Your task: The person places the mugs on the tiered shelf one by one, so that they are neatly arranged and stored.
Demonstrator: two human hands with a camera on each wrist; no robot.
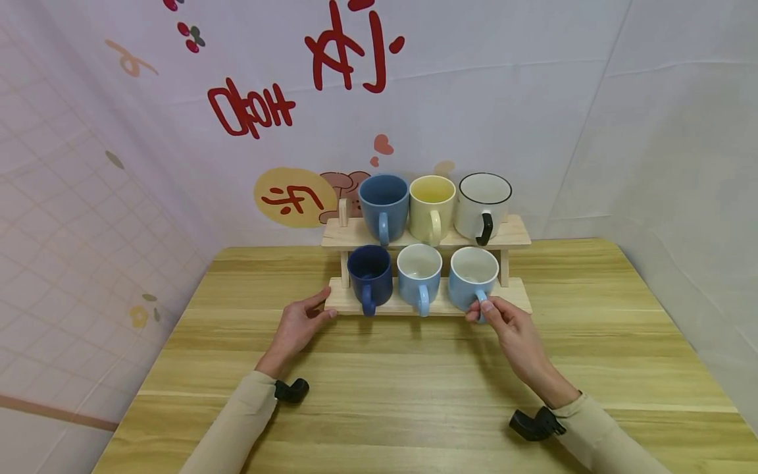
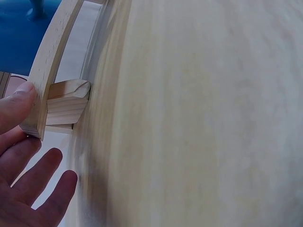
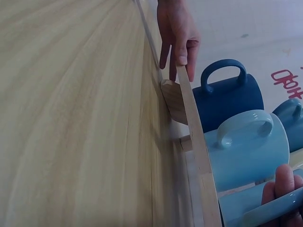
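A two-tier wooden rack [image 1: 339, 297] stands at the back of the table with mugs on both tiers. At its left end, my left hand [image 1: 296, 329] pinches the lower board, thumb above and a finger beneath; the left wrist view shows this board [image 2: 54, 56] close up, other fingers spread apart. My right hand [image 1: 520, 336] holds the handle of the right-hand light blue mug [image 1: 464, 288] on the lower tier. Beside that mug stand another light blue mug [image 1: 411, 285] and a dark blue mug [image 1: 379, 283], handles facing me.
The upper tier carries a blue mug [image 1: 376, 214], a pale yellow mug [image 1: 422, 220] and a white mug [image 1: 470, 214] with a black rim and handle. A printed cloth [image 1: 533, 131] hangs behind the wood-grain table [image 1: 385, 395].
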